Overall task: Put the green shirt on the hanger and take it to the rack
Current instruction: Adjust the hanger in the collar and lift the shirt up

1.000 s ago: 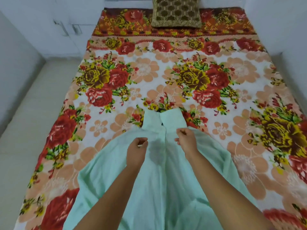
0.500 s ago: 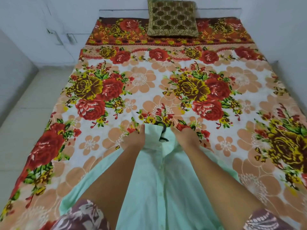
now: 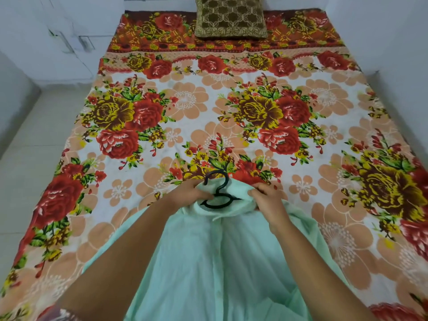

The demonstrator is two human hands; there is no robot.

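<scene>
Floral bedsheet (image 3: 231,107) spread across bed; olive patterned cushion (image 3: 230,17) at head end.

This is a bedroom in a home: a wide bed (image 3: 342,66) under a red, yellow and peach floral bedspread (image 3: 208,105), a brown patterned cushion (image 3: 230,17) at its far end, white walls (image 3: 382,31) close around, pale floor tiles (image 3: 34,163) on the left.
</scene>
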